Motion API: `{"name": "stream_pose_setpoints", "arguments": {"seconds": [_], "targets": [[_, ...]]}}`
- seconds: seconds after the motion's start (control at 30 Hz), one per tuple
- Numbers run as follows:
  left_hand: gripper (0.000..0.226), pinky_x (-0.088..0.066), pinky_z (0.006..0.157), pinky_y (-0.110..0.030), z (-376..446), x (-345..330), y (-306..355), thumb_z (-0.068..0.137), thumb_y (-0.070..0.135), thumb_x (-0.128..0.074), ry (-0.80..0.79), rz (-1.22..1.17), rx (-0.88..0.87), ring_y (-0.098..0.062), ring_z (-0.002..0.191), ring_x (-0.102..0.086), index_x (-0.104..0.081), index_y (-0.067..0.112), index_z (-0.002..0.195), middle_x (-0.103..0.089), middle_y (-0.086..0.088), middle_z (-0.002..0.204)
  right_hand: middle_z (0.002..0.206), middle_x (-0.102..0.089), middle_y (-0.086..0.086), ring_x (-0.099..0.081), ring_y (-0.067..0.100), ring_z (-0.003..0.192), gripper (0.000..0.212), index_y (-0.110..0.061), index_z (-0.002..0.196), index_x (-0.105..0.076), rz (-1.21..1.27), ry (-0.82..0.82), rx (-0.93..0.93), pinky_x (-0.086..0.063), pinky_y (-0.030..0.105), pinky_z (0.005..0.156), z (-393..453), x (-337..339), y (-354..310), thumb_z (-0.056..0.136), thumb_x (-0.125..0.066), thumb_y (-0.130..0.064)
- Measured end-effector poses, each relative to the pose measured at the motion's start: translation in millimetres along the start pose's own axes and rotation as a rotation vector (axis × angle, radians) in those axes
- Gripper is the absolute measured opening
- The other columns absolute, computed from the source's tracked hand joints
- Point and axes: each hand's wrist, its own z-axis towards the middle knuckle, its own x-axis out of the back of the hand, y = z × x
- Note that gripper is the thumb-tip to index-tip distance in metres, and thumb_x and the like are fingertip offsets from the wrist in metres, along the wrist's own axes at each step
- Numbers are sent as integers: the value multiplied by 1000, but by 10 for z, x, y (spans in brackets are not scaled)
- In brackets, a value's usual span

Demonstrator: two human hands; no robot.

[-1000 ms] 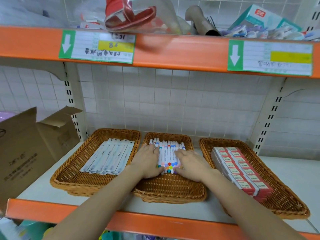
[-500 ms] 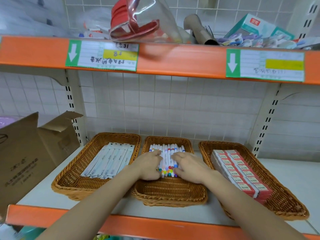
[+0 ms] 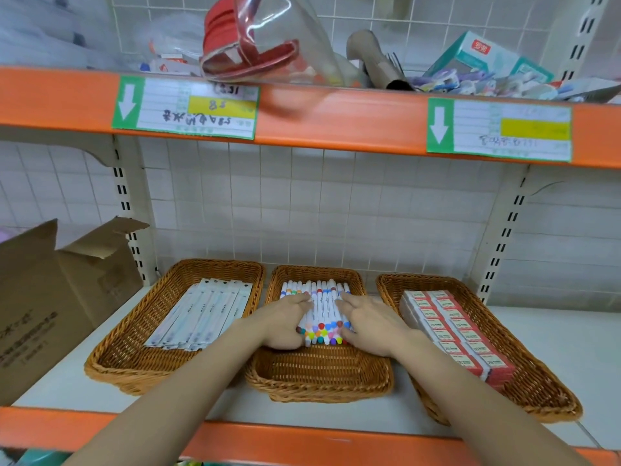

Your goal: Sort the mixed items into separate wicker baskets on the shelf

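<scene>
On a store shelf [image 3: 554, 334], three wicker baskets sit side by side, each apparently holding one kind of item: flat white packs [image 3: 201, 314] in the left basket [image 3: 134, 361], red-and-white boxes [image 3: 460, 334] in the right basket [image 3: 551, 395], markers [image 3: 322, 304] in the middle basket [image 3: 319, 378]. Sorting here looks nearly done; clutter remains on the upper shelf [image 3: 336, 116]. The left hand [image 3: 285, 322] and right hand [image 3: 368, 322], fingers spread, press the marker row from either side.

Rough woven wicker baskets [image 3: 319, 375]; matt torn cardboard box [image 3: 50, 307].
</scene>
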Motion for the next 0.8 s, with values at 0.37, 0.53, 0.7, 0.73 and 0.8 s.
{"name": "stream_pose_setpoints", "arguments": {"seconds": [0.37,0.53,0.7,0.73,0.8], "targets": [[69,-13,118,-28,-39,-8,-60,94,29,-52,18,23,-1,-18,147,-12,-18,11,152,-11,-4,161,142,-45,7,-42,22,129,52,-11,142,-43,-49,12,-41,-35,36,108,-13,-21,0,101,-36,-42],[72,-14,118,-28,-64,-7,-59,94,35,-52,17,41,5,-18,147,-13,-18,11,153,-11,-4,161,137,-50,7,-45,22,124,51,-11,136,-49,-58,4,-70,-37,35,105,11,-31,7,100,-36,-44],[73,-16,118,-30,-101,17,-54,95,40,-51,23,79,16,-19,147,-14,-18,12,153,-10,-2,161,161,-16,5,-20,23,146,61,-15,154,-19,-51,-63,-9,-15,34,118,-59,26,-35,102,-36,-42],[73,-17,118,-30,-112,19,-58,95,41,-51,19,84,18,-19,147,-14,-17,13,153,-9,-2,161,161,-17,5,-21,23,145,61,-14,153,-20,-59,-75,-6,-15,33,118,-57,44,-54,102,-36,-42],[73,-18,118,-31,-122,21,-66,95,44,-50,21,93,15,-19,147,-14,-17,14,153,-8,0,162,157,-28,7,-29,24,141,59,-12,151,-28,-61,-84,-6,-20,34,116,-36,74,-85,101,-38,-42]]}}
